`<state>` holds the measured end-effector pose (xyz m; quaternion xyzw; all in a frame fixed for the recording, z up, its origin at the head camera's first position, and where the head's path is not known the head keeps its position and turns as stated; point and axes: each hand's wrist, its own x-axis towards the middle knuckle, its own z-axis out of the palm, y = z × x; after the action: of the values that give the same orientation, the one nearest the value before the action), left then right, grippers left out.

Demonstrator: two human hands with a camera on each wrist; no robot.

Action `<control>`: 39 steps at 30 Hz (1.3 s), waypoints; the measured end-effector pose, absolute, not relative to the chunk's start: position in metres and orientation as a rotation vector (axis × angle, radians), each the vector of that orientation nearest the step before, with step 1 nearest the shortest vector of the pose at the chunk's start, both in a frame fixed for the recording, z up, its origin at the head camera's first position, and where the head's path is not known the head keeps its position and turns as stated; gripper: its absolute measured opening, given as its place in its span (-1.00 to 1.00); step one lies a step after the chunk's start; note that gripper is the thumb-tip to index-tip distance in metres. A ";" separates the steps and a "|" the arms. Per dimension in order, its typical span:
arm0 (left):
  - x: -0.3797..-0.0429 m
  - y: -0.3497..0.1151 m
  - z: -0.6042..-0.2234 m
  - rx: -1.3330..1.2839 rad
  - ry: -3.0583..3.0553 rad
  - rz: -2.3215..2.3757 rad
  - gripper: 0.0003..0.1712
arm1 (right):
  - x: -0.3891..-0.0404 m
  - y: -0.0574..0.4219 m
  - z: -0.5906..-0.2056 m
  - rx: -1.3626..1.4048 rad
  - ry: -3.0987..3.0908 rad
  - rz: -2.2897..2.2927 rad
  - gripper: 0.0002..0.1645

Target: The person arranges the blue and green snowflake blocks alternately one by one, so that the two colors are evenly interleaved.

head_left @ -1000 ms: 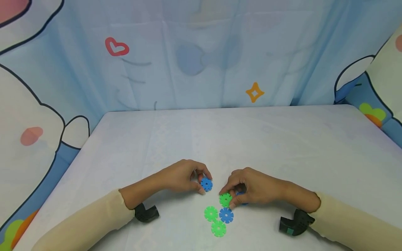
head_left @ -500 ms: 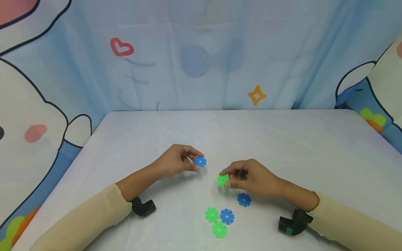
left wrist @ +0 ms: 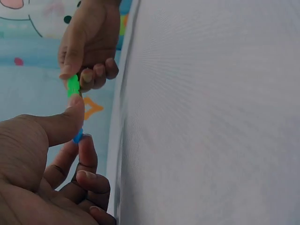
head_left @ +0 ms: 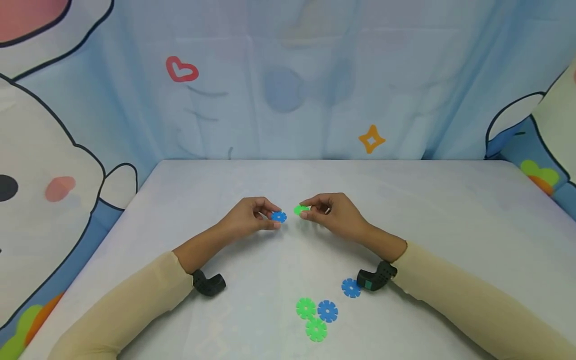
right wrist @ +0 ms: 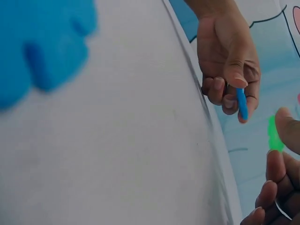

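My left hand point(head_left: 247, 218) pinched a notched blue disc point(head_left: 281, 218) between thumb and fingertip, the other fingers loosely curled. My right hand point(head_left: 336, 212) pinched a green disc point(head_left: 298, 210) the same way. Since half a second before, the right had travelled farther away and leftward, the left only slightly farther, so the held discs now faced each other, near but apart. Nearer me on the white table point(head_left: 243, 320), two green pieces point(head_left: 316, 335) and two blue pieces point(head_left: 327, 317) lay where they had been.

The right fingers point(head_left: 317, 200) have carried the green disc point(head_left: 299, 210) forward, nearer the held blue disc point(head_left: 279, 217).
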<state>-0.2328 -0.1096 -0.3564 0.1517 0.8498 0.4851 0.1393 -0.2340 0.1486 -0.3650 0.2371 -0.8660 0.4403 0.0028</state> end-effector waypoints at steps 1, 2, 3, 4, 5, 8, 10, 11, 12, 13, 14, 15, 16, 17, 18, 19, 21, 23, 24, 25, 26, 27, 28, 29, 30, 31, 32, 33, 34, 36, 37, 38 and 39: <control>-0.234 -0.110 -0.358 0.448 2.473 1.375 -0.65 | -0.237 0.147 -0.366 0.741 -2.728 1.368 -0.66; -0.235 -0.109 -0.359 0.463 2.491 1.346 -0.65 | -0.240 0.145 -0.368 0.746 -2.740 1.343 -0.66; -0.236 -0.109 -0.360 0.482 2.512 1.317 -0.66 | -0.242 0.143 -0.369 0.751 -2.750 1.326 -0.66; -0.238 -0.109 -0.361 0.496 2.531 1.291 -0.66 | -0.244 0.142 -0.370 0.755 -2.757 1.305 -0.66; -0.238 -0.109 -0.361 0.510 2.552 1.264 -0.66 | -0.245 0.141 -0.371 0.760 -2.762 1.285 -0.67; -0.240 -0.108 -0.362 0.553 2.608 1.193 -0.65 | -0.248 0.138 -0.374 0.798 -2.764 1.215 -0.65; -0.241 -0.107 -0.362 0.563 2.629 1.164 -0.65 | -0.249 0.137 -0.375 0.818 -2.762 1.179 -0.64; -0.240 -0.106 -0.362 0.566 2.638 1.147 -0.64 | -0.249 0.136 -0.376 0.830 -2.763 1.156 -0.64; -0.240 -0.105 -0.362 0.569 2.646 1.135 -0.64 | -0.248 0.136 -0.377 0.841 -2.764 1.130 -0.64; -0.240 -0.105 -0.362 0.569 2.651 1.126 -0.64 | -0.248 0.135 -0.378 0.844 -2.770 1.109 -0.64; -0.240 -0.104 -0.362 0.569 2.657 1.115 -0.64 | -0.247 0.135 -0.378 0.849 -2.775 1.091 -0.64; -0.240 -0.104 -0.362 0.566 2.664 1.101 -0.64 | -0.246 0.134 -0.379 0.855 -2.777 1.074 -0.63; -0.240 -0.104 -0.362 0.563 2.672 1.086 -0.64 | -0.246 0.134 -0.379 0.857 -2.779 1.055 -0.63; -0.240 -0.103 -0.363 0.560 2.680 1.070 -0.64 | -0.245 0.133 -0.380 0.859 -2.780 1.039 -0.63; -0.240 -0.103 -0.363 0.562 2.686 1.058 -0.64 | -0.245 0.133 -0.380 0.859 -2.782 1.025 -0.63; -0.240 -0.102 -0.362 0.559 2.689 1.045 -0.63 | -0.244 0.133 -0.380 0.861 -2.783 1.016 -0.62; -0.240 -0.101 -0.362 0.551 2.698 1.019 -0.63 | -0.244 0.132 -0.380 0.870 -2.778 0.993 -0.62; -0.239 -0.101 -0.360 0.544 2.705 0.999 -0.63 | -0.244 0.131 -0.380 0.876 -2.776 0.981 -0.63; -0.239 -0.100 -0.360 0.540 2.708 0.990 -0.63 | -0.244 0.131 -0.380 0.877 -2.777 0.976 -0.63; -0.239 -0.100 -0.359 0.537 2.709 0.984 -0.63 | -0.244 0.131 -0.380 0.880 -2.778 0.973 -0.63; -0.238 -0.100 -0.359 0.534 2.711 0.978 -0.63 | -0.244 0.130 -0.380 0.882 -2.780 0.974 -0.63; -0.238 -0.100 -0.359 0.534 2.713 0.971 -0.63 | -0.244 0.130 -0.380 0.883 -2.782 0.978 -0.63; -0.238 -0.100 -0.359 0.535 2.714 0.966 -0.63 | -0.244 0.130 -0.380 0.885 -2.784 0.982 -0.62; -0.238 -0.099 -0.358 0.539 2.713 0.961 -0.63 | -0.244 0.130 -0.380 0.887 -2.787 0.986 -0.62; -0.238 -0.099 -0.358 0.544 2.713 0.957 -0.63 | -0.244 0.130 -0.379 0.889 -2.789 0.987 -0.62; -0.237 -0.099 -0.358 0.548 2.711 0.955 -0.63 | -0.244 0.130 -0.379 0.892 -2.791 0.985 -0.61; -0.237 -0.099 -0.358 0.553 2.711 0.950 -0.63 | -0.244 0.130 -0.379 0.892 -2.795 0.982 -0.61; -0.237 -0.099 -0.358 0.557 2.710 0.947 -0.63 | -0.244 0.131 -0.379 0.891 -2.798 0.978 -0.61; -0.237 -0.099 -0.358 0.560 2.708 0.945 -0.63 | -0.244 0.131 -0.380 0.891 -2.803 0.972 -0.61; -0.237 -0.099 -0.359 0.563 2.706 0.937 -0.63 | -0.244 0.131 -0.380 0.889 -2.817 0.959 -0.60; -0.237 -0.099 -0.359 0.562 2.703 0.937 -0.63 | -0.244 0.131 -0.380 0.886 -2.825 0.955 -0.60; -0.237 -0.099 -0.359 0.560 2.702 0.935 -0.63 | -0.244 0.131 -0.380 0.882 -2.835 0.954 -0.59; -0.237 -0.099 -0.359 0.556 2.701 0.933 -0.63 | -0.244 0.131 -0.380 0.882 -2.842 0.953 -0.59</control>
<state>-0.2369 -0.0986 -0.3592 0.1896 0.9217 0.3183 0.1148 -0.2441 0.1308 -0.3796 0.2823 -0.9095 0.3051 0.0084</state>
